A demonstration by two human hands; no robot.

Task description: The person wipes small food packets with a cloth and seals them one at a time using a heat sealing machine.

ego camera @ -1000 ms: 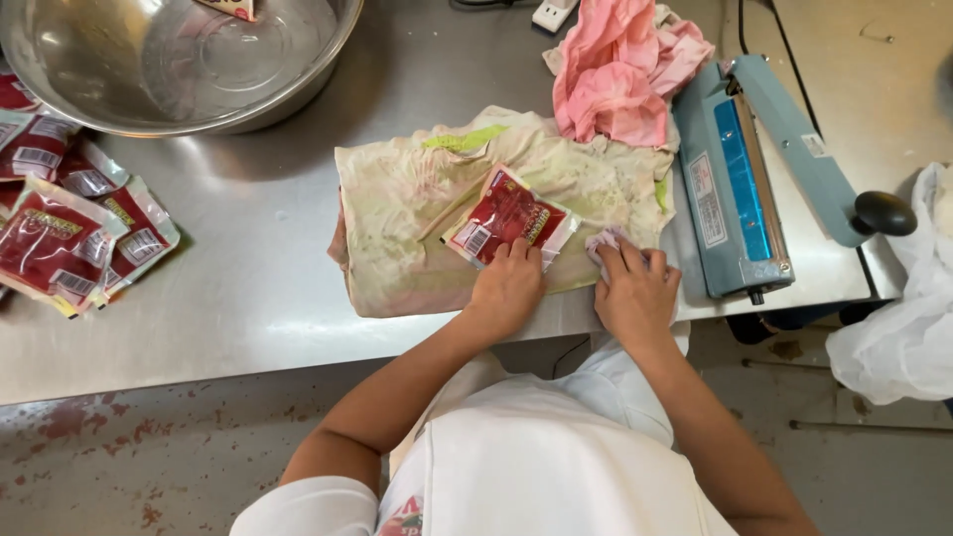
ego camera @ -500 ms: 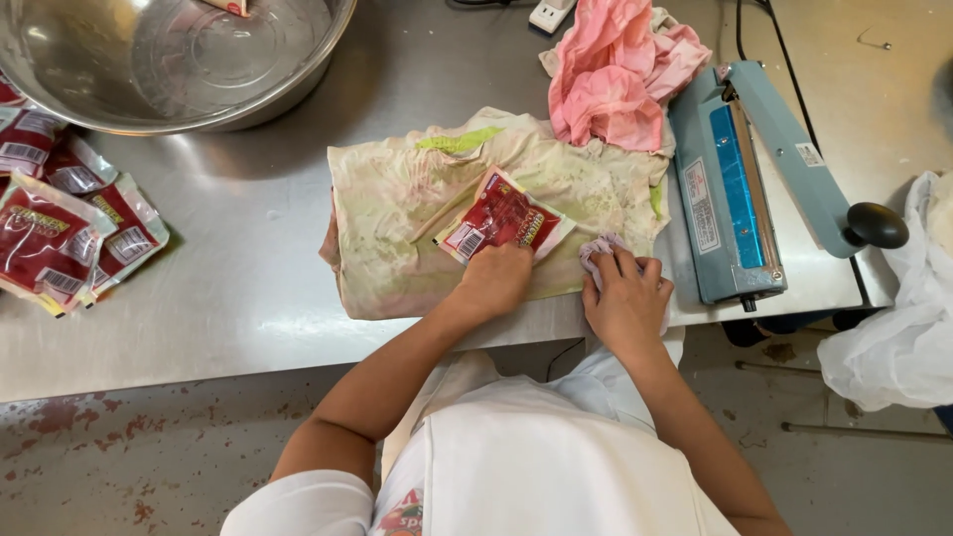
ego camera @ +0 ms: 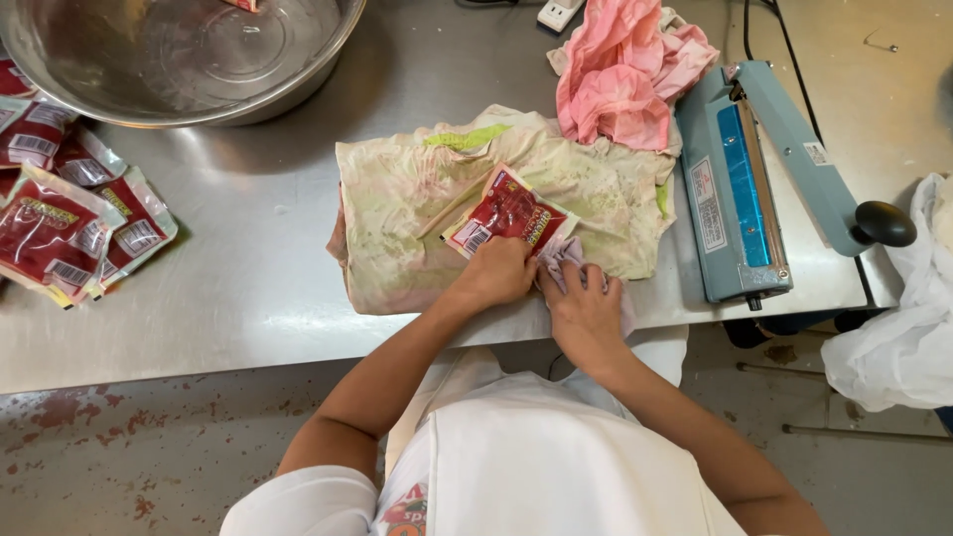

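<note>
— Two hands at the near edge of the counter (ego camera: 248, 298), side by side. What is each one on?

— The left hand (ego camera: 493, 275) lies on the lower corner of a red sauce packet (ego camera: 509, 213), fingers bent down over its edge and pressing it flat. I cannot tell whether the thumb pinches underneath. The right hand (ego camera: 586, 310) is just beside it, its grip pressed together on a small pale cloth (ego camera: 566, 260) bunched under the fingers.

— Where does the packet lie relative to that left grip?

— It sticks out beyond the fingertips, up and away from the person, tilted on a diagonal. Only its near corner is under the hand; the rest is uncovered. The bunched cloth touches the packet's lower right edge.

— And what is beneath it?

— A stained towel (ego camera: 417, 218), cream with green and pink marks, spread flat on the counter. The packet rests on its right half.

— What else is about?

— A pink rag (ego camera: 620, 79) heaped at the towel's far right corner, and a blue heat sealer (ego camera: 740, 189) just beside the towel on the right, its arm raised. A large steel bowl (ego camera: 179, 60) sits at the far left, with a pile of red packets (ego camera: 69, 223) well apart from the hands on the left. A white plastic bag (ego camera: 898, 318) hangs off the right side.
</note>
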